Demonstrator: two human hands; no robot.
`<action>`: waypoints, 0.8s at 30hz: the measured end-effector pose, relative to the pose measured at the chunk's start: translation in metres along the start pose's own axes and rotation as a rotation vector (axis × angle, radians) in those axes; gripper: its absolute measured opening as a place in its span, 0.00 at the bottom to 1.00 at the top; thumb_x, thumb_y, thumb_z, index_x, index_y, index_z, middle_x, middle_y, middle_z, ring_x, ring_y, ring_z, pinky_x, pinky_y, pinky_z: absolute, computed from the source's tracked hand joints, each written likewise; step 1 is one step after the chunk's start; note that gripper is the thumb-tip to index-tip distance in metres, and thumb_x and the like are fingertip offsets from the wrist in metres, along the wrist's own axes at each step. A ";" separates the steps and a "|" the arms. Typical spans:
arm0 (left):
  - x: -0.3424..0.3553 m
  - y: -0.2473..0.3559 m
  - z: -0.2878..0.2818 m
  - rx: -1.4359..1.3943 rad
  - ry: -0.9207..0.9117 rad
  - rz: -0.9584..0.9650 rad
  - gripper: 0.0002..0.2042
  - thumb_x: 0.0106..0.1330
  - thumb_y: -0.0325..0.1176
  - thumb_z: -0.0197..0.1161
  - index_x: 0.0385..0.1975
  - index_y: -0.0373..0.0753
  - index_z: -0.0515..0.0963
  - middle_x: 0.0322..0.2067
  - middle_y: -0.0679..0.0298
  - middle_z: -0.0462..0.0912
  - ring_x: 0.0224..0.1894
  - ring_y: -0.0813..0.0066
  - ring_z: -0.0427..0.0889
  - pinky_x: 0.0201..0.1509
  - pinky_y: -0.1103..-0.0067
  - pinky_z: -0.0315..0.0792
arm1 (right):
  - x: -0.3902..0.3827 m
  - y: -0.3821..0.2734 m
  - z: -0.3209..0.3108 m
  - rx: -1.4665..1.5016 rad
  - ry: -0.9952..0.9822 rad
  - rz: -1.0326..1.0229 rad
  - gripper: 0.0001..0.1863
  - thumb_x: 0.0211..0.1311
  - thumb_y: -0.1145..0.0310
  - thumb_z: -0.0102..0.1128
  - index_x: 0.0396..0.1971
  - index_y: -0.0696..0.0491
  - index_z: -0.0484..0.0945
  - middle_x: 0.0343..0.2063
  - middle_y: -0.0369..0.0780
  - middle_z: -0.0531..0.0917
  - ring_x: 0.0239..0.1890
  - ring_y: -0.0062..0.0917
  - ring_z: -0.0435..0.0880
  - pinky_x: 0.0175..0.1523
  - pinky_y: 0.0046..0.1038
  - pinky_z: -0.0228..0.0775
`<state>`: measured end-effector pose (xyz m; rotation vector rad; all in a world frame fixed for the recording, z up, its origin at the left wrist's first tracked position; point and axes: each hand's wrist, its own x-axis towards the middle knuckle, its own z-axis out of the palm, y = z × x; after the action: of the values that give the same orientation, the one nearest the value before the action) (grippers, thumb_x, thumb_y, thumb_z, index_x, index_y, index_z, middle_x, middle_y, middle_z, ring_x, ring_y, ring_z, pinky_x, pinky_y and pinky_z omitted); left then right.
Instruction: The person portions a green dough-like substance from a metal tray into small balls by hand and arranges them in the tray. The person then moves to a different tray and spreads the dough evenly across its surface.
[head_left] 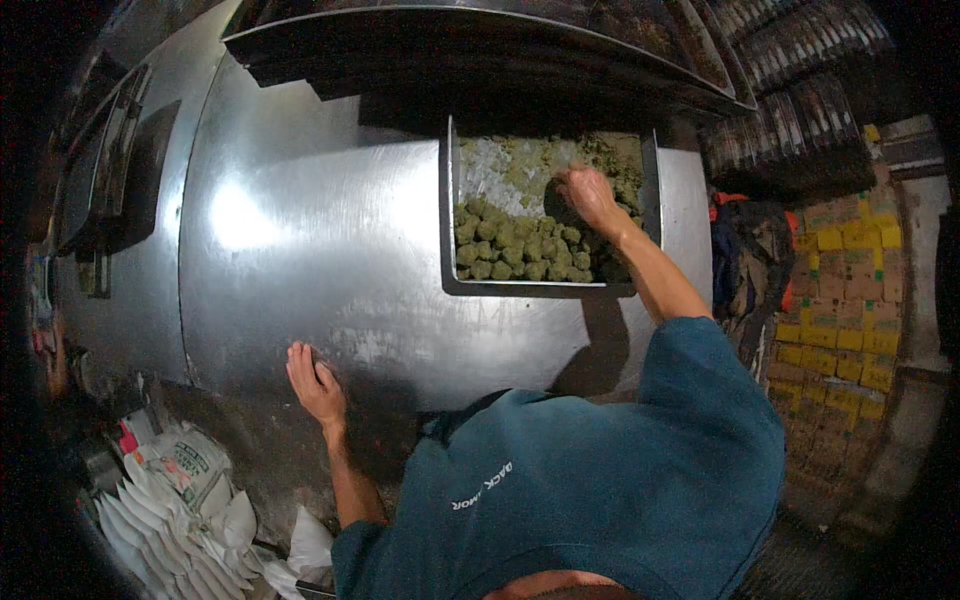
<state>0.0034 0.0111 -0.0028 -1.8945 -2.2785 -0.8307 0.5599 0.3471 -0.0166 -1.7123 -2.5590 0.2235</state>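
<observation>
- The tray (pixel 449 205) sits on the metal table (pixel 310 240), ahead of the person and to the right.
- Green lumps (pixel 520 245), roughly round, crowd the tray's near side, touching one another; these look already shaped.
- Loose green mix (pixel 622 160) lies along the far side and in the far right corner, crumbly and without form; this part looks unshaped.
- Between the two, toward the far left, a pale, shiny patch shows with only smears and crumbs on it, so the loose part seems well used up, though not gone.
- The right hand (pixel 590 195) is inside the tray, over the loose mix, its fingers curled in; whether they grip any mix cannot be told.
- The left hand (pixel 316 385) is well apart from the tray, at the table's near edge, fingers extended and grasping nothing visible.
- White sacks (pixel 165 530) are stacked below, at the left.
</observation>
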 end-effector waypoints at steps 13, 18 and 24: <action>-0.003 -0.008 -0.005 -0.053 -0.008 -0.043 0.18 0.65 0.26 0.52 0.54 0.34 0.75 0.60 0.53 0.74 0.67 0.53 0.67 0.72 0.57 0.55 | -0.004 -0.118 -0.065 0.346 -0.007 0.247 0.14 0.60 0.66 0.63 0.43 0.56 0.84 0.42 0.42 0.85 0.40 0.35 0.84 0.45 0.37 0.74; -0.005 -0.011 -0.012 -0.071 0.118 -0.041 0.18 0.60 0.25 0.56 0.52 0.35 0.76 0.55 0.53 0.77 0.61 0.52 0.72 0.70 0.59 0.60 | -0.005 -0.076 -0.081 2.073 0.295 0.649 0.23 0.67 0.58 0.57 0.59 0.50 0.73 0.64 0.43 0.68 0.66 0.37 0.65 0.69 0.40 0.55; -0.008 -0.006 -0.010 -0.111 0.109 -0.050 0.18 0.57 0.25 0.59 0.48 0.34 0.78 0.59 0.52 0.73 0.65 0.53 0.67 0.70 0.61 0.60 | 0.044 -0.074 -0.055 1.580 0.354 0.593 0.24 0.66 0.47 0.60 0.22 0.53 0.74 0.18 0.37 0.71 0.20 0.24 0.64 0.28 0.35 0.61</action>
<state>-0.0027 -0.0013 0.0008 -1.7921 -2.2673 -1.0601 0.4822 0.3648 0.0475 -1.3692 -0.8167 1.3081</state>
